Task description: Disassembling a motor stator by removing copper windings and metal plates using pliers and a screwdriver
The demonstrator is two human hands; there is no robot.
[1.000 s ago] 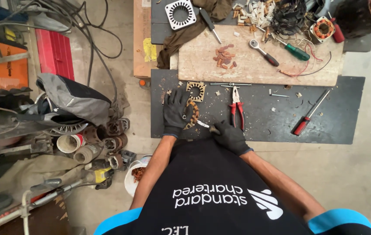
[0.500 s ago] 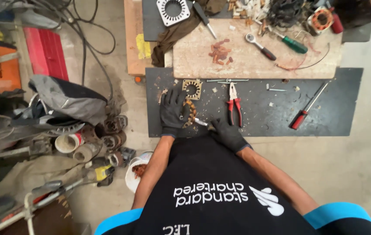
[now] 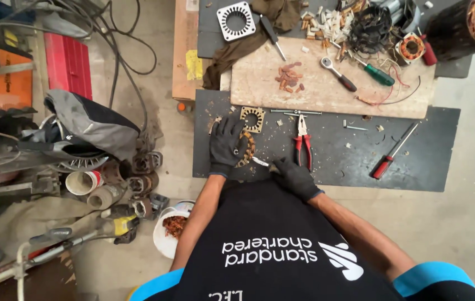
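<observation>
Dark bench mat [image 3: 415,167] carries the work. Gloved left hand [image 3: 225,146], fingers spread, pins the copper-wound stator [image 3: 247,149] steady; gloved right hand [image 3: 296,177] pinches a thin blade [image 3: 259,161] against it. Red pliers [image 3: 303,146] lie beside.

Both arms reach forward, elbows bent, in black gloves. Left hand [image 3: 226,144] presses flat, fingers spread, on the stator [image 3: 244,149]; right hand [image 3: 295,177] curls just right of it.

motor stator [image 3: 244,149] mostly under left glove [image 3: 225,146], tool [image 3: 261,161] tip unclear
</observation>
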